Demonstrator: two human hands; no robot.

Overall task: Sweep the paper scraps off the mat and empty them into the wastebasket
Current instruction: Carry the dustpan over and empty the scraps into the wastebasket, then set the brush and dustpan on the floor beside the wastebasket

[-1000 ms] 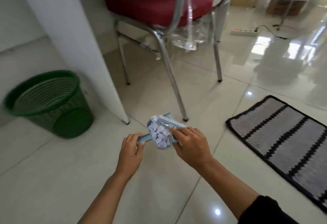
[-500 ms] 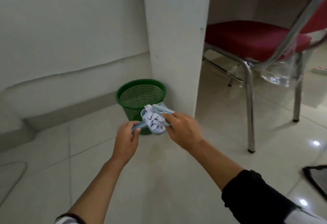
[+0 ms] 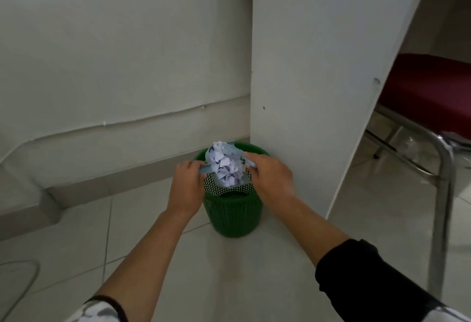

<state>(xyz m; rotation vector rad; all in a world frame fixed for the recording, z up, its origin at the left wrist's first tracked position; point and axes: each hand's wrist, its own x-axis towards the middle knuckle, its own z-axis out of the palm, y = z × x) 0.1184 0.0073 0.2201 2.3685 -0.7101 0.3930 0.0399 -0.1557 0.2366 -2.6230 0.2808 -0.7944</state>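
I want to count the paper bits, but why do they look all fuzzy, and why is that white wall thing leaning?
Head view: the paper scraps in the blue dustpan are smeared by motion blur, so single bits cannot be counted; both hands, left hand and right hand, look soft too. The white panel slants and the floor edge curves because the wide-angle lens bends lines. Light is dim and even, with no glare.

You have one green wastebasket (image 3: 233, 209) on the floor. Over it: two hands, left (image 3: 187, 189) and right (image 3: 271, 181), one blue dustpan (image 3: 229, 169), one heap of paper scraps (image 3: 225, 165), too many to count. Right of it: one red chair (image 3: 428, 97).
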